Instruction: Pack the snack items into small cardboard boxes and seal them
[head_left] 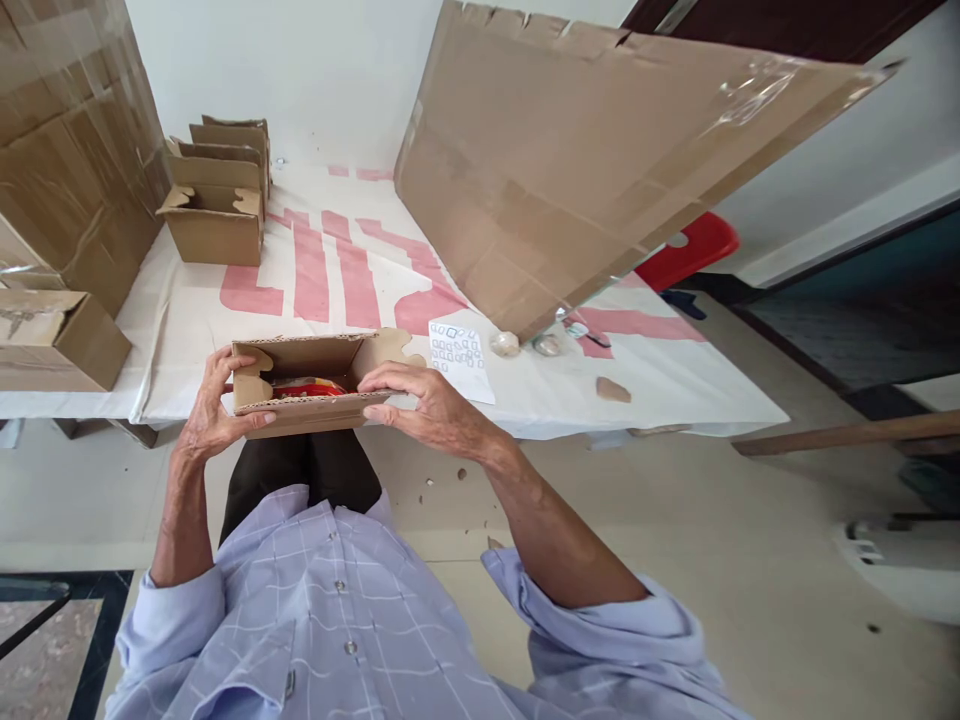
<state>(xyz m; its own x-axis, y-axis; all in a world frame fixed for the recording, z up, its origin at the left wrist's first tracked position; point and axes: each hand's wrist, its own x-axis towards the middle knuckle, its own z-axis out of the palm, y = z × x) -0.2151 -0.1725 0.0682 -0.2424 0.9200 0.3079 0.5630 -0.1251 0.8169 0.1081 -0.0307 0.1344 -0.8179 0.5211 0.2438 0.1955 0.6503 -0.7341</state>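
Note:
Between my two hands is a small open cardboard box (307, 418), held at the table's front edge. Inside it lies a red and yellow packet (311, 387), only partly visible. My left hand (214, 410) grips the box's left end, fingers behind and thumb in front. At the right end, my right hand (424, 400) has its thumb on the outer front wall and its fingers over the rim. A flap (394, 345) sticks up at the back right corner of the box.
Several open small boxes (217, 235) stand in a row at the back left. Big cartons tower at left (75, 150) and right (570, 150). A marked paper sheet (461, 360), tape rolls (505, 344) and a cardboard scrap (613, 390) lie on the white cloth (675, 385).

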